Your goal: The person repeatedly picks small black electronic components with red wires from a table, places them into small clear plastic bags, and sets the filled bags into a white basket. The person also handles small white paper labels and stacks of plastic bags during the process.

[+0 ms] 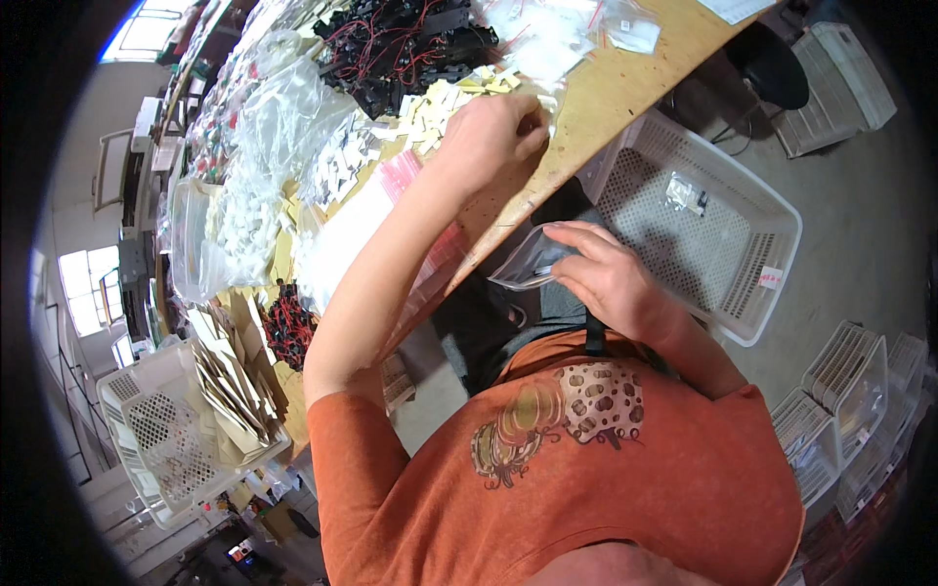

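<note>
My right hand (608, 278) grips a small clear zip bag (529, 260) by its side, between thumb and fingers, just off the table edge. The bag's mouth gapes, and something pale and narrow shows by my fingertips. My left hand (489, 137) is on the table (625, 98) beside a heap of small yellow pieces (430, 115). Its fingers are curled together; what they hold, if anything, is hidden. Under my left forearm lies a stack of clear bags with pink-red strips (399, 176). Small white pieces (344, 161) are heaped to its left.
Black parts with red wires (410, 49) are piled at the back, near more clear bags (547, 34). A white crate (723, 176) holding a small packet stands right of the table. Another crate (161, 420) with brown cardboard pieces (234, 381) is at left. Plastic sheeting (278, 107) covers the far left.
</note>
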Action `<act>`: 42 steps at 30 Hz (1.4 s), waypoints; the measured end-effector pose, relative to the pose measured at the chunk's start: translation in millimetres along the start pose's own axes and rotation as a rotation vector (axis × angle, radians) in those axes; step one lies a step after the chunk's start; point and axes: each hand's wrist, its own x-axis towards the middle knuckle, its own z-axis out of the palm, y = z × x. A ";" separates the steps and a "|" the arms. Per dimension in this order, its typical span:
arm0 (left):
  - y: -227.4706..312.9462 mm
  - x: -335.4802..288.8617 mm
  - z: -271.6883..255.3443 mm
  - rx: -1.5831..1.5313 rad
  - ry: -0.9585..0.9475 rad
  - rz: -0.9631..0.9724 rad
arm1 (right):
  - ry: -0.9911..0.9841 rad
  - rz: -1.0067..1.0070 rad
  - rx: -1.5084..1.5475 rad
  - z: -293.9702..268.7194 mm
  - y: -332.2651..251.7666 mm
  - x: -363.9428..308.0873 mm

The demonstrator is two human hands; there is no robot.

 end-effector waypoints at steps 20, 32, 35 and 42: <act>6.2 -97.0 -41.1 -1.254 -0.011 -0.265 | 0.021 -0.009 -0.032 2.7 -9.1 11.0; 39.5 -133.0 -24.4 0.148 -0.223 0.168 | -0.054 -0.097 0.033 20.5 -21.7 23.7; 22.2 -107.2 -34.2 -0.209 -0.044 0.225 | -0.042 -0.068 0.011 16.1 -16.6 19.1; -23.7 18.2 -44.3 0.353 0.368 0.278 | 0.032 -0.100 -0.011 16.9 -2.3 9.6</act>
